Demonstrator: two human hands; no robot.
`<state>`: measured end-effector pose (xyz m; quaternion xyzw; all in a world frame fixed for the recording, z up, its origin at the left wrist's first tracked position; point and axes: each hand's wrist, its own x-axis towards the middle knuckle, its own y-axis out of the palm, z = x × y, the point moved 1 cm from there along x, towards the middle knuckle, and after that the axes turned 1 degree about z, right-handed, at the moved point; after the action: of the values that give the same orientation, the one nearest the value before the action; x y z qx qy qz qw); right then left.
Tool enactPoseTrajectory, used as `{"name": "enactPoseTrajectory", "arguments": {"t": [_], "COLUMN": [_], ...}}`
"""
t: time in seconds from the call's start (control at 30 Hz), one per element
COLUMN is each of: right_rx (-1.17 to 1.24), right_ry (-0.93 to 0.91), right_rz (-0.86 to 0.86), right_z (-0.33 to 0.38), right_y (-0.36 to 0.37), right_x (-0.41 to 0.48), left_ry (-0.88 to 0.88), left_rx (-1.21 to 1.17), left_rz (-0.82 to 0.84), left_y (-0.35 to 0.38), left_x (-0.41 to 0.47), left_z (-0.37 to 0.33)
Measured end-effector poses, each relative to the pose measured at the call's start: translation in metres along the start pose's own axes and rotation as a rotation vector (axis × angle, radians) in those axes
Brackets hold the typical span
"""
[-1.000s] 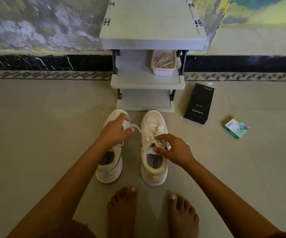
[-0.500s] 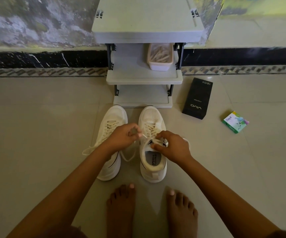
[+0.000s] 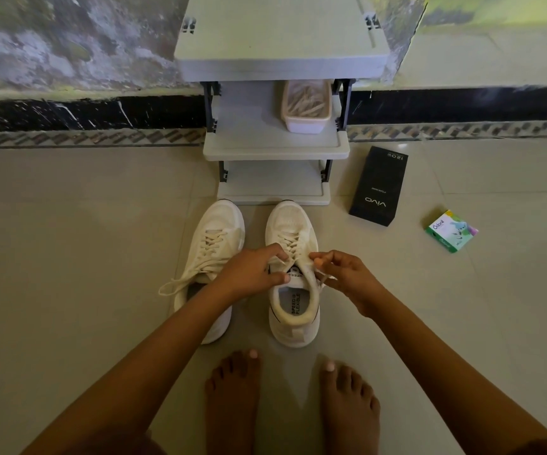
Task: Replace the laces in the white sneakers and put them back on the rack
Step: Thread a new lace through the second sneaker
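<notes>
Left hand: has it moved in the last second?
Yes. The left hand has shifted right, off the left sneaker, whose laces now show, onto the right sneaker, gripping its tongue.

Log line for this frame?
left grip: holds right sneaker tongue | right grip: pinches lace | left sneaker: laced, ends loose | both on floor before rack

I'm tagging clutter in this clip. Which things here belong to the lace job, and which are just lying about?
In the job: right sneaker, gripped by the left hand; its lace, pinched by the right hand; left sneaker; rack.
Lying about: black Vivo box; green Odonil box; tub on the rack's shelf, contents unclear.
</notes>
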<state>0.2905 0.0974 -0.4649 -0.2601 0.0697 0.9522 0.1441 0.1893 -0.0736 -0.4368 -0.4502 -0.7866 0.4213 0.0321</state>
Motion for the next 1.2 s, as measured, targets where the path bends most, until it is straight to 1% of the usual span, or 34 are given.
{"name": "enactPoseTrajectory", "arguments": {"t": [0.07,0.17,0.2,0.27,0.33,0.4,0.57,0.6,0.7,0.77,0.87,0.97,1.07,1.1,1.2], "right_rx": [-0.131,-0.307,-0.346,-0.381,-0.416,-0.459,-0.417,-0.405,-0.412,-0.425,-0.454,-0.577,-0.608,-0.611,-0.593], "right_ry": [-0.04,-0.063,-0.086,-0.143,-0.179,-0.223,-0.396,-0.427,-0.489,-0.501,-0.501,-0.503,-0.479,-0.469,-0.435], "right_rz": [-0.039,-0.137,-0.184,-0.255,-0.279,-0.282,-0.212,-0.201,-0.141,-0.117,-0.125,-0.157,-0.214,-0.201,-0.15], "right_z": [0.002,0.006,0.006,0.007,0.011,0.017,0.034,0.037,0.044,0.044,0.044,0.045,0.051,0.052,0.049], "right_y": [0.002,0.006,0.007,0.01,0.014,0.018,0.036,0.04,0.05,0.054,0.055,0.05,0.037,0.033,0.026], "right_x": [0.0,0.002,0.003,0.001,-0.003,-0.008,-0.019,-0.02,-0.02,-0.019,-0.018,-0.018,-0.017,-0.017,-0.018], "left_ry": [-0.029,-0.151,-0.157,-0.104,-0.046,-0.006,0.032,0.028,0.037,0.057,0.081,0.082,0.112,0.128,0.137], "left_rx": [-0.031,-0.292,-0.35,-0.33,-0.252,-0.227,-0.309,-0.294,-0.151,-0.07,0.006,-0.058,-0.129,-0.122,-0.121], "left_rz": [0.03,0.031,0.016,-0.007,0.007,0.039,0.03,0.03,0.04,0.058,0.063,0.065,-0.066,-0.107,-0.147], "left_y": [-0.003,-0.012,-0.015,-0.02,-0.024,-0.026,-0.029,-0.03,-0.033,-0.033,-0.03,-0.025,-0.028,-0.029,-0.027], "left_x": [-0.002,-0.004,-0.005,-0.007,-0.01,-0.011,-0.012,-0.013,-0.016,-0.017,-0.016,-0.017,-0.016,-0.016,-0.015], "left_z": [0.001,0.0,-0.002,-0.005,-0.009,-0.013,-0.026,-0.027,-0.032,-0.035,-0.037,-0.035,-0.029,-0.029,-0.029]}}
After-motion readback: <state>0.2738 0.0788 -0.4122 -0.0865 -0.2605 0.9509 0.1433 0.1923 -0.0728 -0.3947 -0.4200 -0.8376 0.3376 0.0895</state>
